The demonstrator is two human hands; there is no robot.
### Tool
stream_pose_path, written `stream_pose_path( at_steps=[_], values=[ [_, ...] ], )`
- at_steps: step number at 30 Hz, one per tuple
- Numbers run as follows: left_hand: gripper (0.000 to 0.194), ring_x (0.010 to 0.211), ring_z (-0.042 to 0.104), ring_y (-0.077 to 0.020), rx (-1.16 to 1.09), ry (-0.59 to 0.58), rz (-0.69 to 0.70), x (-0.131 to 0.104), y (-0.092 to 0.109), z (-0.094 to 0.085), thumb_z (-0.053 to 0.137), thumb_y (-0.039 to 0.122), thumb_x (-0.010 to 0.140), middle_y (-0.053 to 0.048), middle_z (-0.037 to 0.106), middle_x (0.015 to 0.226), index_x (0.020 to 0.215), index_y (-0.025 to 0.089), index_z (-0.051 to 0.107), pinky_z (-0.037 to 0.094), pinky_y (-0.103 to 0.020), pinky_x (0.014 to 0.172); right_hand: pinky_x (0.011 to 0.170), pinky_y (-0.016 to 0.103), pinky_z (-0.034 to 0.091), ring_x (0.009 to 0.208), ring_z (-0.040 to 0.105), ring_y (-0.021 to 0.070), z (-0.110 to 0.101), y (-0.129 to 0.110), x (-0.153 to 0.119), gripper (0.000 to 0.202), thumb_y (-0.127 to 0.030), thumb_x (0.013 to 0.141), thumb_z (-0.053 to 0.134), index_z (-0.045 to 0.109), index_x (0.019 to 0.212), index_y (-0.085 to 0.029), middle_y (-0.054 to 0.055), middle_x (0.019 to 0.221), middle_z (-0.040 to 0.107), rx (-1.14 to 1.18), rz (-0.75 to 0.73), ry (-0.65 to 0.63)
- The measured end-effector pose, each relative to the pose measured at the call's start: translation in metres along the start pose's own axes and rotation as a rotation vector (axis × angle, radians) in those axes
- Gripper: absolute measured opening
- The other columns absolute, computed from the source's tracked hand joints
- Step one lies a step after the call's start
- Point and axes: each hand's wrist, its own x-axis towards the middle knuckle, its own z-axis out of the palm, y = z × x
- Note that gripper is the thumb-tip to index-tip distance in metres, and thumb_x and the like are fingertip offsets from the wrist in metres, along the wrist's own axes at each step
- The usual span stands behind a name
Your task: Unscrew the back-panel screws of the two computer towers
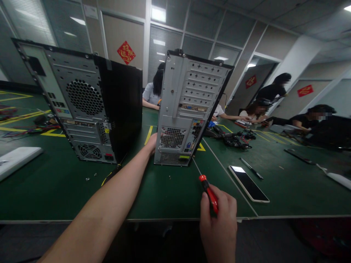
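In my right hand [220,219] I hold a screwdriver [210,195] with a red and black handle. Its thin shaft points up and left, and the tip is at the lower right edge of a computer case [175,98]. This case stands upright with its grey back panel toward me. My left hand [153,143] is against the case's left side, low down; its fingers are hidden behind the case. A few small screws [87,179] lie on the green table [153,197], one of them [170,177] in front of the case.
A second, wider computer case [82,98] stands to the left, beside a white object [19,160]. On the right lie a phone [249,184], a pen [251,168] and a heap of black cables [233,140]. Several people sit or stand across the table.
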Motion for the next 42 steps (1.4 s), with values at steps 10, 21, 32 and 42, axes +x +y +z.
stream_pose_path(
  at_steps=[10, 21, 32, 42],
  values=[
    [0.028, 0.07, 0.074, -0.0227, -0.014, 0.018, -0.02, 0.004, -0.003, -0.001, 0.084, 0.032, 0.07, -0.006, 0.077, 0.073, 0.091, 0.015, 0.079, 0.062, -0.035, 0.073, 0.084, 0.042, 0.056, 0.104, 0.062, 0.0258, 0.0, 0.001, 0.001, 0.029, -0.031, 0.102, 0.057, 0.066, 0.125, -0.015, 0.014, 0.118, 0.054, 0.016, -0.037, 0.022],
    [0.022, 0.065, 0.07, -0.0199, -0.025, -0.004, -0.037, 0.002, -0.002, -0.001, 0.082, 0.031, 0.073, -0.005, 0.075, 0.073, 0.088, 0.015, 0.078, 0.06, -0.033, 0.07, 0.079, 0.041, 0.058, 0.099, 0.066, 0.0246, 0.001, 0.003, -0.001, 0.036, -0.04, 0.11, 0.048, 0.071, 0.128, -0.018, 0.012, 0.113, 0.062, -0.032, 0.037, 0.015],
    [0.023, 0.072, 0.073, -0.0211, -0.01, -0.017, -0.006, 0.003, -0.003, 0.0, 0.081, 0.031, 0.071, -0.008, 0.079, 0.079, 0.087, 0.013, 0.08, 0.06, -0.032, 0.072, 0.078, 0.04, 0.058, 0.097, 0.068, 0.0245, 0.0, 0.001, -0.001, 0.036, -0.039, 0.108, 0.051, 0.07, 0.13, -0.017, 0.014, 0.115, 0.063, -0.026, 0.045, 0.017],
    [0.024, 0.075, 0.075, -0.0236, 0.003, -0.016, 0.002, 0.001, -0.001, -0.002, 0.081, 0.032, 0.074, -0.008, 0.079, 0.079, 0.091, 0.015, 0.08, 0.062, -0.035, 0.075, 0.084, 0.043, 0.057, 0.101, 0.068, 0.0268, 0.0, 0.002, 0.002, 0.037, -0.04, 0.104, 0.055, 0.07, 0.125, -0.014, 0.016, 0.115, 0.063, -0.021, 0.009, 0.018]
  ],
)
